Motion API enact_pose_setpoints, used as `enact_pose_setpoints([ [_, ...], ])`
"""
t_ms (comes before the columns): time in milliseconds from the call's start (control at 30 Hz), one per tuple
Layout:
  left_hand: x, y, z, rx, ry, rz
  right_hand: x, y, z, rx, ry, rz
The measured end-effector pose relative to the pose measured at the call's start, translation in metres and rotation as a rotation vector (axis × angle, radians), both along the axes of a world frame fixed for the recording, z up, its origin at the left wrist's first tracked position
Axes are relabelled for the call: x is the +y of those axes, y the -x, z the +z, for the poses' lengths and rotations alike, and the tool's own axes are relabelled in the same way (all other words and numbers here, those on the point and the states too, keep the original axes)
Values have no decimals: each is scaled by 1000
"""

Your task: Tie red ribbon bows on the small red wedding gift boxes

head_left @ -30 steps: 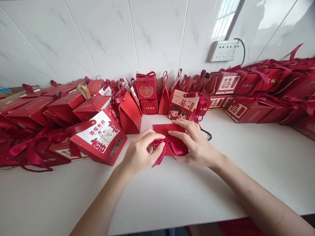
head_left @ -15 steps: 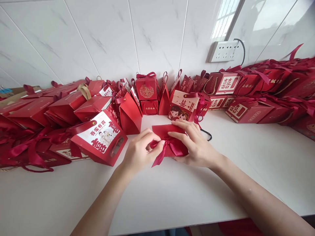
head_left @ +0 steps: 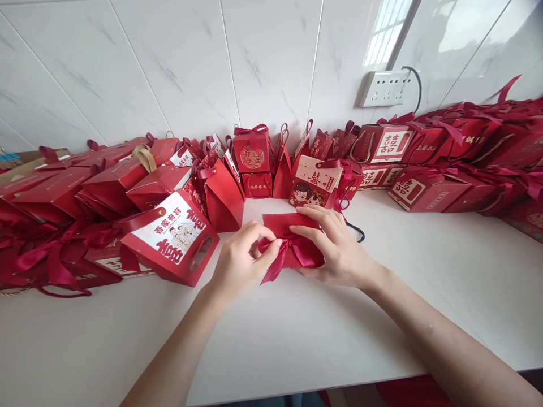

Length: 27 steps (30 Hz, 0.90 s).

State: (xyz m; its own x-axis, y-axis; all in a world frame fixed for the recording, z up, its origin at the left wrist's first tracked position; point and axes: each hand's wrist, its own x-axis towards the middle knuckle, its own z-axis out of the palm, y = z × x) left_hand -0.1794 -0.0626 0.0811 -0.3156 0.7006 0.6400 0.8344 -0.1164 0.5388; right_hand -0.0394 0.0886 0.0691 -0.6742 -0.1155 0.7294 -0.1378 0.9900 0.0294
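A small red gift box [head_left: 278, 224] rests on the white table, partly hidden by my hands. Across it lies a dark red satin ribbon [head_left: 303, 252] tied in a bow, one tail hanging toward me. My left hand [head_left: 245, 254] pinches the bow's left loop between thumb and forefinger. From the right, my right hand [head_left: 335, 243] grips the box, its fingers over the top and the thumb at the near side. Just behind stands a cream and red box [head_left: 316, 181] with two cartoon figures.
A red box with a white printed flap [head_left: 169, 237] leans at the left. Rows of red gift boxes [head_left: 436, 189] line the wall on both sides. A white socket strip [head_left: 384, 89] is fixed to the tiles. A black cord [head_left: 358, 230] pokes out beside my right hand.
Very little differs. The ribbon's left loop and hanging tail have shifted slightly as my left hand pinches it; my right hand stays on the box.
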Motion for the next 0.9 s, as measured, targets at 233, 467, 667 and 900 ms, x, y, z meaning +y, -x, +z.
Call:
enact_pose_setpoints([
  [233, 0, -4, 0, -163, 37, 54, 0, 0, 0, -10, 3, 7],
  [467, -1, -1, 1, -191, 31, 64, 1, 1, -1, 6, -1, -10],
  [667, -1, 2, 3, -244, 21, 104, 6, -1, 4, 43, 15, -57],
  [900, -4, 3, 8, -478, 125, 21, 6, -1, 5, 50, 2, -57],
])
